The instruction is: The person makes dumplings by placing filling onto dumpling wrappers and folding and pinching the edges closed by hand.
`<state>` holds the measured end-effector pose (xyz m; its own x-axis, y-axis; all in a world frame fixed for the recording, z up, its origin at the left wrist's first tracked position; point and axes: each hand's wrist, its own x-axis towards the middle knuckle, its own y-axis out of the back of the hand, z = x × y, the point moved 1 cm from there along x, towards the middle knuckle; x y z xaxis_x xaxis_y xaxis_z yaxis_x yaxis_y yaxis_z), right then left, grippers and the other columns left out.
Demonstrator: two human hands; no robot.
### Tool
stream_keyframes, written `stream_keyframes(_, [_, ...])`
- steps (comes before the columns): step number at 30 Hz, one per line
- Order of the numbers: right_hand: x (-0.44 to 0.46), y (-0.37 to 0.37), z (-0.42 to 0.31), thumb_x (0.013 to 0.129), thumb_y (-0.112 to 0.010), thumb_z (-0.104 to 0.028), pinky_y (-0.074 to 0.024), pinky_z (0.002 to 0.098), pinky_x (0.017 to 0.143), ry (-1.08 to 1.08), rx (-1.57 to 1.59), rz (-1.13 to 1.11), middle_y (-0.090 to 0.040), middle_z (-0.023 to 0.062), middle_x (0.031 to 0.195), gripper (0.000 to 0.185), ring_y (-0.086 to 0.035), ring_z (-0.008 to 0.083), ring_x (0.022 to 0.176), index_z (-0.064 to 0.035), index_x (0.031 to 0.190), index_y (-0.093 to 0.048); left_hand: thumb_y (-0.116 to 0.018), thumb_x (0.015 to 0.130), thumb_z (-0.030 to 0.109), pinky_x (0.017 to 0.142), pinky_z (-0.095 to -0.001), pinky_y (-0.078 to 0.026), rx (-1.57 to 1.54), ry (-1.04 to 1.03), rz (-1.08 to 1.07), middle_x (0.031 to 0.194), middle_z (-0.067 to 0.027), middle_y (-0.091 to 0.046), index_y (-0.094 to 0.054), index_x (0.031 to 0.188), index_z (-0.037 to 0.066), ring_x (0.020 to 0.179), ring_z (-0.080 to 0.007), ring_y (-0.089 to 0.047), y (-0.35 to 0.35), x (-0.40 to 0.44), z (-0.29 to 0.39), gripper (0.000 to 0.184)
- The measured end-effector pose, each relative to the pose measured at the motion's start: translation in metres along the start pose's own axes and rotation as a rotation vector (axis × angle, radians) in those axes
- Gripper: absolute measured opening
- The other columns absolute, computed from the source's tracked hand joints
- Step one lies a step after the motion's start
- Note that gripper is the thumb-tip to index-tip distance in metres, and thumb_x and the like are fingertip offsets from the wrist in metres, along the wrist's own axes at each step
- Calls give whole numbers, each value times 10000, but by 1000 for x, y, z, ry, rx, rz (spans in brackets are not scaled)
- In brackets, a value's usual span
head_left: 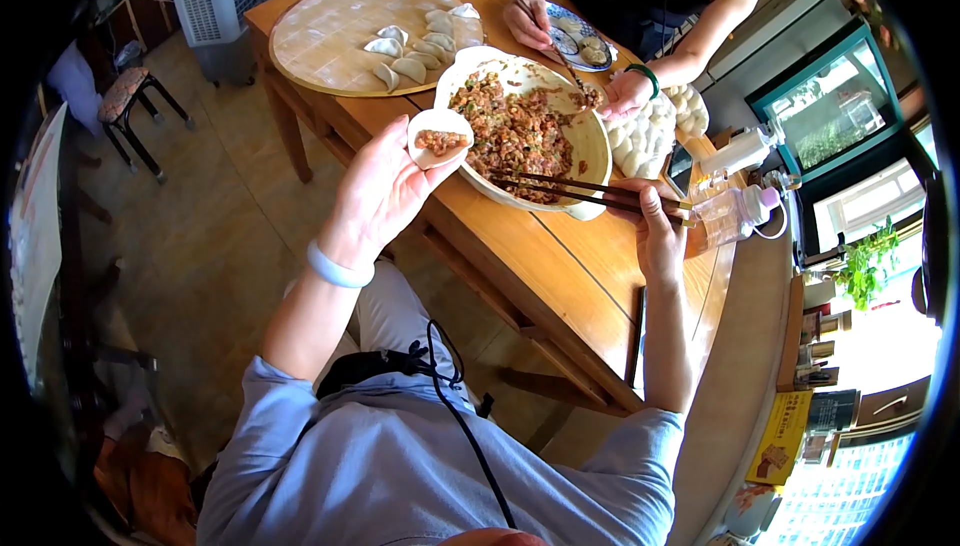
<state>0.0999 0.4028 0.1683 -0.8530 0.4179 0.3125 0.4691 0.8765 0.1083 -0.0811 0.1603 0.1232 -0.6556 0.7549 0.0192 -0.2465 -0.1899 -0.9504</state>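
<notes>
On my left hand [385, 181] lies a round dough wrapper [453, 154] with a strip of meat filling [438, 141] on it; the fingers hold it from below. My right hand [658, 229] grips a pair of dark chopsticks [590, 192], whose tips are in the filling at the near side of a large white bowl [598, 151]. The bowl holds chopped meat filling [515, 131]. Left of it, a round floured board [315, 41] carries several folded dumplings [408, 69].
Across the table [540, 256], a co-worker's hands [628, 94] hold chopsticks and a wrapper over the bowl's far side. Near them are a patterned plate [578, 31] and a pile of wrappers [640, 146]. A clear bottle [722, 216] stands right of my right hand.
</notes>
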Motion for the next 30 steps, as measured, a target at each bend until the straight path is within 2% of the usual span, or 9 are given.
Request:
stream_keyframes(7, [1,1,17,930,-456,-223,-549,303,704,-120,228,99,-629,150,908,287,-641,240,813,36,955,-574,-353,951,212,1032,-423,-351,26,5,19,1193,-238,-479,-394,1174,-116,1131,-320,-473,6,2,1,399])
stream_keyframes(10, [2,12,30,919,-475,-236,-532,302,705,-207,322,247,-626,148,884,294,-625,219,822,37,974,-568,-357,949,212,1029,-428,-352,28,-3,22,1180,-243,-485,-410,1156,-114,1131,-320,-471,10,4,0,390])
stream_keyframes(13, [2,26,38,919,-475,-234,-521,320,716,-161,385,305,-615,120,937,260,-608,213,853,-2,997,-563,-389,935,205,1024,-453,-346,-28,-24,15,1159,-221,-503,-444,1129,-88,1119,-310,-475,9,5,-3,355])
stream_keyframes(14, [4,36,46,924,-467,-241,-517,319,723,-53,480,225,-611,114,941,274,-605,211,854,6,1004,-556,-396,931,207,1020,-455,-348,-16,-30,-7,1169,-205,-502,-439,1139,-78,1110,-303,-482,10,6,-4,356])
stream_keyframes(17, [4,26,20,937,-441,-244,-529,261,697,-39,420,273,-613,128,942,298,-617,180,828,25,1008,-548,-376,939,231,1018,-444,-352,37,-6,-56,1164,-210,-501,-412,1160,-92,1105,-293,-486,11,10,-7,393])
stream_keyframes(22, [-5,-1,-8,918,-478,-210,-547,313,713,130,193,210,-617,167,925,264,-634,245,818,33,984,-558,-340,950,253,1008,-434,-367,22,66,-71,1202,-227,-468,-350,1222,-100,1119,-306,-478,-4,7,-16,446])
stream_keyframes(23, [-8,-7,-14,912,-488,-196,-542,331,720,165,128,115,-619,175,920,244,-632,258,828,29,963,-567,-312,959,242,906,-396,-468,47,68,-75,1148,-154,-518,-401,1202,-14,1007,-260,-549,-8,6,-18,364])
stream_keyframes(26, [-9,-11,-19,912,-489,-214,-536,355,718,203,112,73,-613,201,946,275,-634,261,814,50,949,-556,-330,951,252,1000,-433,-377,61,79,-127,1214,-220,-461,-341,1244,-68,1121,-310,-478,0,7,-20,434])
stream_keyframes(30, [-9,-6,-20,919,-473,-230,-538,371,728,164,156,61,-610,207,945,294,-634,285,845,53,965,-541,-320,954,236,995,-433,-384,-6,87,-120,1218,-217,-457,-337,1244,-66,1114,-319,-481,1,8,-21,419])
